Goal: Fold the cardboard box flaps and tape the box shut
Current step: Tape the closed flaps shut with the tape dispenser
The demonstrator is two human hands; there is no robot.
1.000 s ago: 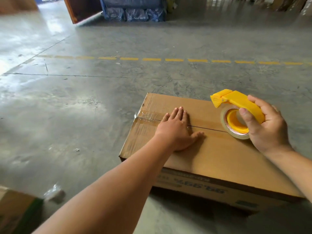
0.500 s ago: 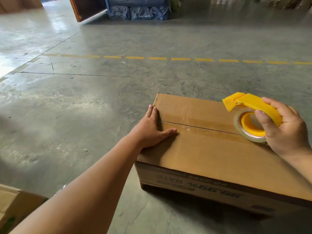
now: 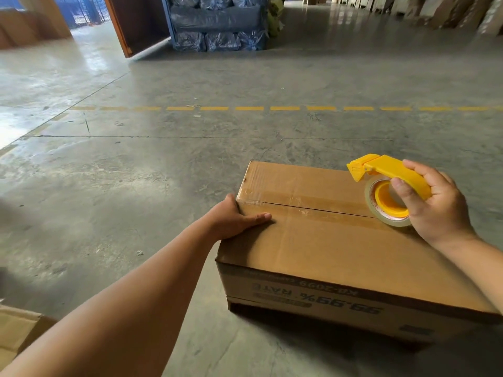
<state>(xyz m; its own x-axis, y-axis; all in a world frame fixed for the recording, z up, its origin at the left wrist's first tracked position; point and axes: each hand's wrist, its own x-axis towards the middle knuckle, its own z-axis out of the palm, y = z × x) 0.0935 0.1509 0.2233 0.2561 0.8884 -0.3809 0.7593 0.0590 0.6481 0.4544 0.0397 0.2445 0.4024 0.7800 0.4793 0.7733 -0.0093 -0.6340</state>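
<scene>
A brown cardboard box (image 3: 326, 248) lies on the concrete floor with its top flaps folded down and a strip of clear tape along the middle seam. My left hand (image 3: 234, 220) grips the box's left end at the seam, thumb flat on top, fingers hidden down the side. My right hand (image 3: 438, 210) holds a yellow tape dispenser (image 3: 389, 186) with a clear tape roll, which rests on the seam toward the box's right part.
Another cardboard box corner (image 3: 16, 333) shows at the bottom left. A dashed yellow line (image 3: 272, 108) crosses the floor beyond. Blue wrapped bundles (image 3: 217, 23) and a brown panel (image 3: 130, 23) stand at the back, with stacked boards at the far right.
My left hand has slid from the middle of the box top to the left end and wrapped over the edge. The dispenser stays in my right hand at the seam.
</scene>
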